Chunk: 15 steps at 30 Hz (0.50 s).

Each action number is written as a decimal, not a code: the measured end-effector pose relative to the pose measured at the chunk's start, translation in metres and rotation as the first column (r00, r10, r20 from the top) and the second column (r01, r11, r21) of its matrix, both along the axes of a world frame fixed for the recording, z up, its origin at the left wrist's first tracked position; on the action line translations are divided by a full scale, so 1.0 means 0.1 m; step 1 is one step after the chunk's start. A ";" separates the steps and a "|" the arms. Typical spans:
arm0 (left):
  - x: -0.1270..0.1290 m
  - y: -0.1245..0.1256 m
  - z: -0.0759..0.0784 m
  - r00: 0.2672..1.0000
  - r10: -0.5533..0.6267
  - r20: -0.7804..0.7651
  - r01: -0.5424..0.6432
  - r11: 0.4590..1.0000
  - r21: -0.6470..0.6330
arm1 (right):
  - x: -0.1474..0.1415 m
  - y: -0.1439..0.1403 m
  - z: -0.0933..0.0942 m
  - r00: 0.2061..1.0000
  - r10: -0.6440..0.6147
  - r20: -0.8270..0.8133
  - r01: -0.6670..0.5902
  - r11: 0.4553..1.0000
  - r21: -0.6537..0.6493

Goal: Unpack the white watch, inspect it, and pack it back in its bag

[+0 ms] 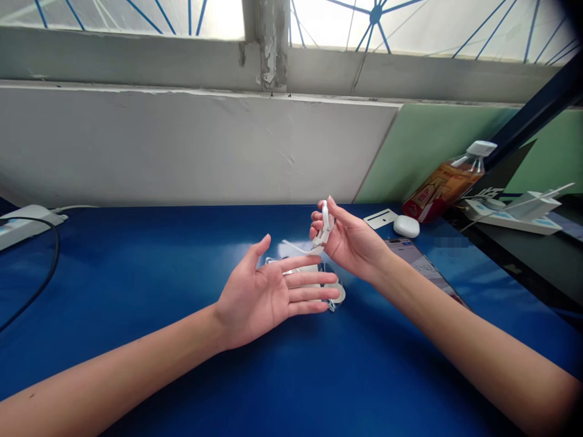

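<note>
Pinching a small white plastic clip-like piece [323, 226] upright between thumb and fingertips, the right hand [348, 240] is holding it just above and right of the left hand [268, 294], whose fingers are lying spread, palm up, over a clear plastic packet [330, 291] on the blue table [136, 273].

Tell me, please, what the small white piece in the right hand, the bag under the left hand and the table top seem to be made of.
White piece in the right hand: probably plastic, smooth, faintly glossy, with a thin white tail.
Bag under the open left hand: clear thin plastic film; pale contents show through and its edges glint.
Table top: blue, glossy surface with soft reflections, perhaps laminate or vinyl; unclear which.
</note>
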<state>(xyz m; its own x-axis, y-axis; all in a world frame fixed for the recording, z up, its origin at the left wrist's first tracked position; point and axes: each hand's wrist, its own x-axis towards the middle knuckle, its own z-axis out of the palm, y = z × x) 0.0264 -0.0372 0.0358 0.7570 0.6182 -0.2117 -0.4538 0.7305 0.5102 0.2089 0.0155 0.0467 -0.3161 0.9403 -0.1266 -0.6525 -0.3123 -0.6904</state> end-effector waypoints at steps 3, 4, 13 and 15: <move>0.02 -0.01 0.01 0.994 0.053 -0.092 -0.053 0.999 0.003 | -0.01 -0.01 -0.01 1.000 -0.011 0.002 0.011 0.999 0.031; 0.03 -0.02 0.00 0.990 0.058 -0.125 -0.056 0.998 0.019 | -0.02 -0.02 -0.02 1.000 0.003 0.010 -0.004 0.999 0.043; 0.06 -0.04 -0.07 0.954 0.069 -0.293 0.025 0.952 0.306 | -0.12 -0.20 -0.02 0.893 -0.109 0.437 -0.093 0.904 0.416; 0.07 -0.05 -0.08 0.935 0.089 -0.342 0.032 0.943 0.332 | -0.14 -0.22 -0.02 0.874 -0.147 0.464 -0.093 0.885 0.456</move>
